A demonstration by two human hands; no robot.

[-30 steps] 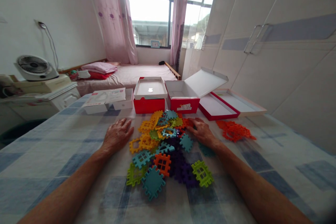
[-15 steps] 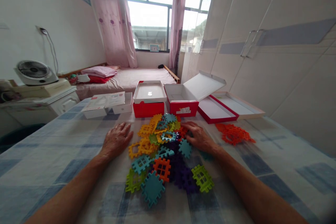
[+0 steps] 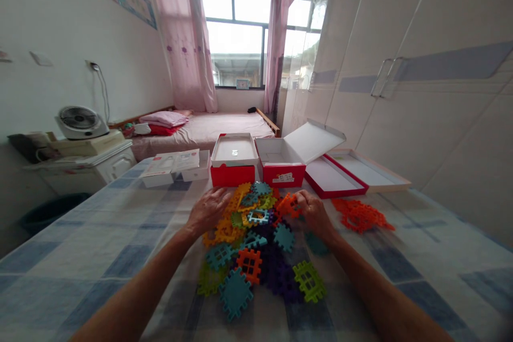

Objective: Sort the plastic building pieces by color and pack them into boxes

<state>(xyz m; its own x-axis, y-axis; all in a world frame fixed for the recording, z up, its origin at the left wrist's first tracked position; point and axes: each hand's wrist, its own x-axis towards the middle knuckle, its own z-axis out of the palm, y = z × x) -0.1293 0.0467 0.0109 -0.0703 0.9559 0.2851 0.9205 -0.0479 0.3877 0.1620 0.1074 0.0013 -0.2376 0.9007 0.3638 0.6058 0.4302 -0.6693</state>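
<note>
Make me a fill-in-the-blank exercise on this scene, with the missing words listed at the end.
1. The piece held in the right hand is ____.
2. The pieces closest to the left hand are ____.
3. The box with the raised flap has an outer front coloured ____.
4. The curtains at the window are ____.

Missing words: orange; yellow; red; pink.

The tiles point(image 3: 284, 237) are orange, yellow, teal, lime, purple; the cloth point(image 3: 80, 272) blue-checked.
</note>
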